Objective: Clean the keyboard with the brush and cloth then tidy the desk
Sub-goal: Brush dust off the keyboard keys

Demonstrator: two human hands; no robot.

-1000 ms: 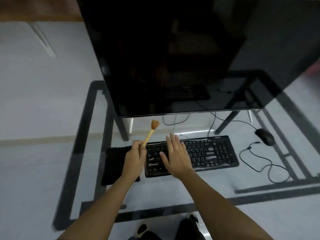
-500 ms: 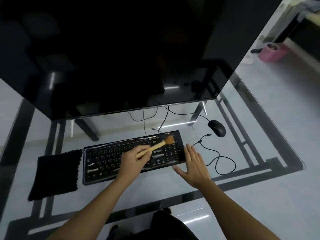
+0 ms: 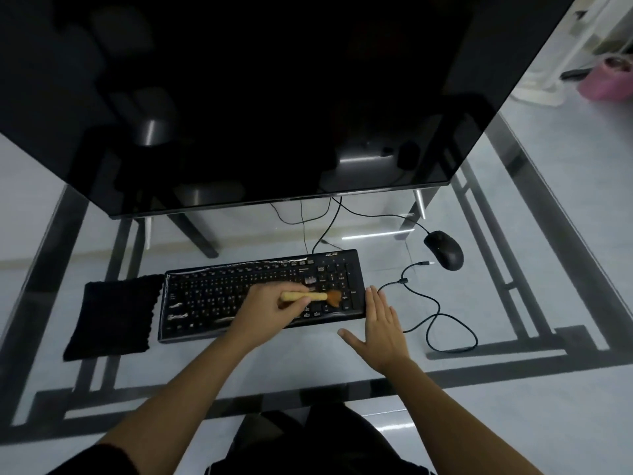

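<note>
A black keyboard lies on the glass desk in front of me. My left hand grips a small brush with a pale wooden handle; its orange bristles rest on the keys at the keyboard's right end. My right hand lies flat on the glass with fingers spread, its fingertips touching the keyboard's right edge. A black cloth lies flat just left of the keyboard.
A large dark monitor stands behind the keyboard. A black mouse sits at the back right, with a loose black cable looped on the glass beside my right hand. A pink object stands on the floor at the far right.
My left hand lowered the brush from raised above the keyboard's left end onto the keys at its right end. My right hand left the keys and settled at the keyboard's right edge.
</note>
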